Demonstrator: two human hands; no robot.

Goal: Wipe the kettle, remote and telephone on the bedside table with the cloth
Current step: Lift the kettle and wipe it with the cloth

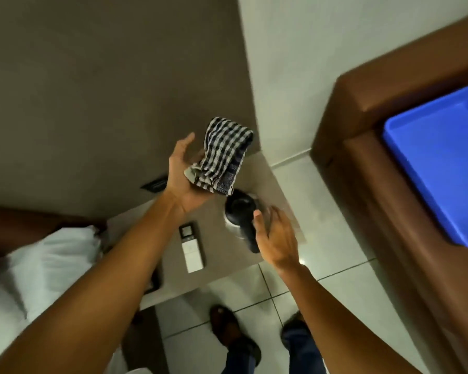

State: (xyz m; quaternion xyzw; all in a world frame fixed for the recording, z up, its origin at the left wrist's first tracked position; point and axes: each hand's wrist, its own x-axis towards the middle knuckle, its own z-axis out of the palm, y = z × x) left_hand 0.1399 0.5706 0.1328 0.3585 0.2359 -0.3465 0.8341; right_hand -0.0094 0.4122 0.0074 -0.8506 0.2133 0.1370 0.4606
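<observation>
Over the table [270,184], the left hand [184,182] is carrying the cloth [222,155], ready for wiping; its fingers are hiding underneath. The open right hand [277,238] is hovering beside the kettle [239,209] standing there, probably to steady it.

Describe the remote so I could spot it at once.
Look at the grey-brown bedside table between the white bedding and the brown bench. The remote lies on it, left of the black kettle. It alone is a slim white bar with a dark screen at its far end.
</observation>
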